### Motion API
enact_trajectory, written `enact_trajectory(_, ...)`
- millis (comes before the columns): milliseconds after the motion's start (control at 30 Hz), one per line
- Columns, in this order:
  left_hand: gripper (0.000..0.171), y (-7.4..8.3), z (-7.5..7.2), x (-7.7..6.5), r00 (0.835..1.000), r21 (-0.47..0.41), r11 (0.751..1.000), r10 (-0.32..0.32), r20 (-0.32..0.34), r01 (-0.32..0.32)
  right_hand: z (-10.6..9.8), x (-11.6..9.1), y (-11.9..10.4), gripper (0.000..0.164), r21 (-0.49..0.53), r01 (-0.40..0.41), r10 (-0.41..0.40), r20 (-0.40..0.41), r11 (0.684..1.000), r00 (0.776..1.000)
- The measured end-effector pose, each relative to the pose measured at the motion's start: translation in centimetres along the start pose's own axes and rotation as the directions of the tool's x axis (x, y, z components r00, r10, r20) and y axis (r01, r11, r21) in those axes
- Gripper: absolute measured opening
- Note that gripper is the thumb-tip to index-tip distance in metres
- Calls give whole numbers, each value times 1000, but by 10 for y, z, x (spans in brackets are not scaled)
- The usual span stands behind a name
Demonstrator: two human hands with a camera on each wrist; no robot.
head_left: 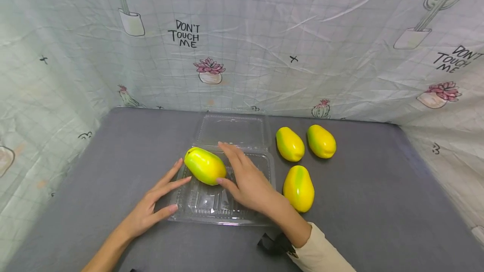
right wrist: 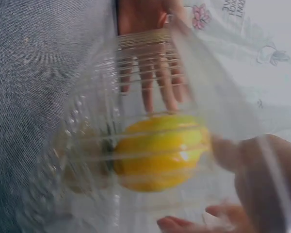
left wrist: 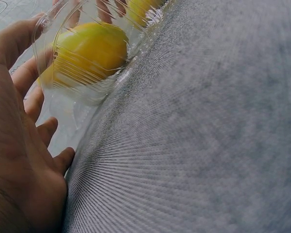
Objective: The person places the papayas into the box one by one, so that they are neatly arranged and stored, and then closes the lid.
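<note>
A glossy yellow-green papaya (head_left: 205,166) lies tilted in the left back part of a clear plastic clamshell box (head_left: 223,222), whose lid (head_left: 232,130) is folded back. My right hand (head_left: 251,181) reaches over the box, its fingers stretched out and the thumb at the papaya's right end. At the box's left side is my left hand (head_left: 145,209), fingers spread and fairly straight, fingertips near the rim and the papaya. Through the clear wall, the left wrist view shows the papaya (left wrist: 92,51); the right wrist view shows it (right wrist: 157,155) too, somewhat blurred.
Three more papayas lie on the grey tabletop (head_left: 370,188) right of the box: one at the back (head_left: 290,144), one farther right (head_left: 321,141), one nearer (head_left: 298,189) beside my right wrist. A printed curtain (head_left: 242,53) hangs behind. A black strap (head_left: 276,244) is by my right sleeve.
</note>
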State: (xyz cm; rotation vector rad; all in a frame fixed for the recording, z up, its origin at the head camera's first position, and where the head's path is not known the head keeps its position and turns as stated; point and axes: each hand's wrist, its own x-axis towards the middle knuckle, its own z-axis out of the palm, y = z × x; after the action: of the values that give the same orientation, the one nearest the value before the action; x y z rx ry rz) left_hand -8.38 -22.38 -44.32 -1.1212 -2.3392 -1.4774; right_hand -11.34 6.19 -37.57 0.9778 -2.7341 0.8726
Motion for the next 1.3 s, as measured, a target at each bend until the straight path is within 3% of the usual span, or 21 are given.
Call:
enact_trajectory(367, 62, -2, 1, -1, 1000, 15, 1000, 16, -13, -16, -32, -19, 1, 84, 8, 52, -51, -58, 999, 997)
enact_trajectory(767, 63, -3, 1, -1, 1000, 10, 1000, -6, -7, 6, -56, -44, 22, 74, 55, 142, -131, -163, 988, 978)
enact_trajectory(1033, 62, -3, 1, -1, 1000, 9, 1000, 6, -10, -6, -67, -57, 36, 71, 52, 145, -131, -215, 988, 968)
enact_trajectory(1300, 63, -3, 1, 0, 1000, 3, 1000, 8, -10, -7, -70, -72, 50, 70, -13, 112, -111, -311, 994, 944)
